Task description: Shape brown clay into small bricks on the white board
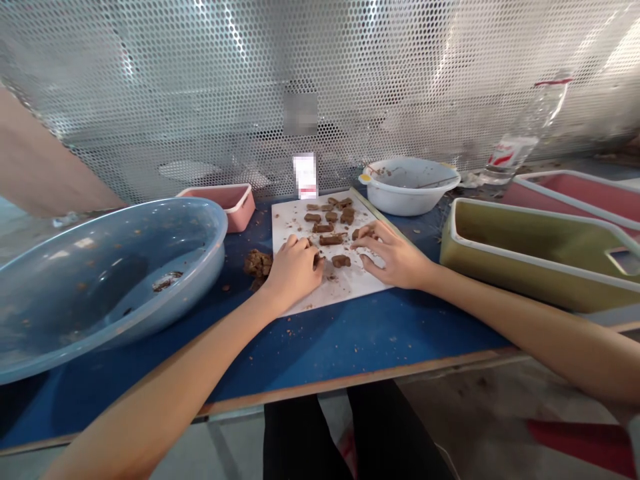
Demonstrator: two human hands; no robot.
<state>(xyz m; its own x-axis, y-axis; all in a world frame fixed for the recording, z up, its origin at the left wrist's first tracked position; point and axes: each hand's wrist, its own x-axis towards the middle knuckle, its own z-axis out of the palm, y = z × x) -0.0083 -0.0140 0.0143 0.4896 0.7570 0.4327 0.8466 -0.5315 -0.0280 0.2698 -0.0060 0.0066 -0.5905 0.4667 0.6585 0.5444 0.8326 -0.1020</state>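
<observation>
A white board (360, 283) lies in front of me with several small brown clay-like pieces on it, some of them short bars (331, 239). My left hand (296, 270) rests over the board's left side, its fingers curled in and their tips close together; what they hold, if anything, is hidden. Beside that hand, a larger crumbly brown lump (257, 263) sits at the board's left edge. My right hand (387, 253) is over the board's right side, thumb and fingers apart, the fingertips at a brown piece (356, 234). One short piece (341, 261) lies between the hands.
A big blue basin (200, 293) and a pink box (240, 213) stand left. Behind right are a white bowl (400, 200) holding thin sticks and a clear bottle (520, 143). An olive bin (500, 267) and pink bin (565, 180) stand right. Perforated metal sheeting (225, 80) rises behind.
</observation>
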